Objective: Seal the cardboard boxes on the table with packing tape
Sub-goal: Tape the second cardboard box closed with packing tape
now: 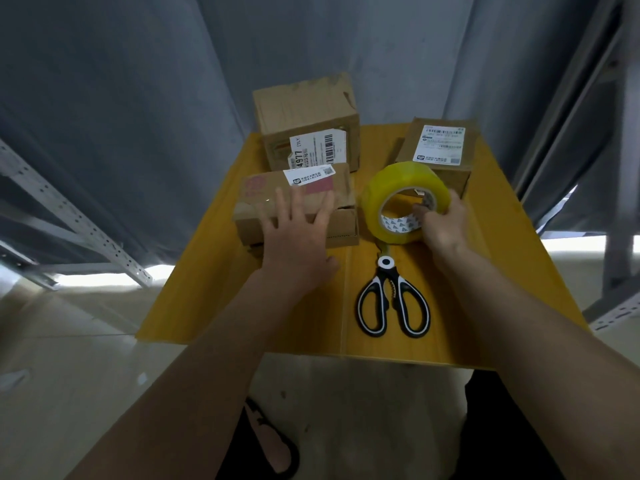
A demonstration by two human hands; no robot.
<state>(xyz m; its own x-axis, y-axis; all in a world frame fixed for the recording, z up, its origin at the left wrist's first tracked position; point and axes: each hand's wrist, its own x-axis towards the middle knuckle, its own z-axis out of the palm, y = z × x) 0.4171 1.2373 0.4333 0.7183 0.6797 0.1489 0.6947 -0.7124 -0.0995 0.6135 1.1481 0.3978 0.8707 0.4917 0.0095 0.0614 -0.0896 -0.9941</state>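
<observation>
Resting flat with fingers spread, the left hand (294, 237) pressed the low brown cardboard box (298, 206) on the yellow wood-grain counter (207, 299). The right hand (441, 223) gripped the upright glossy yellow roll of packing tape (388, 188), fingers curled into its core, hiding the black-and-white scissors' (393, 299) blades. The tall corrugated box (304, 123) behind bore "4977".

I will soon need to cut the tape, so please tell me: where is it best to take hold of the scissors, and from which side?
Take the scissors by the two black-and-white handle loops, coming from the table's near edge. The loops point toward the person and the blades point away, their tips under the tape roll, which the right hand grips.
</observation>
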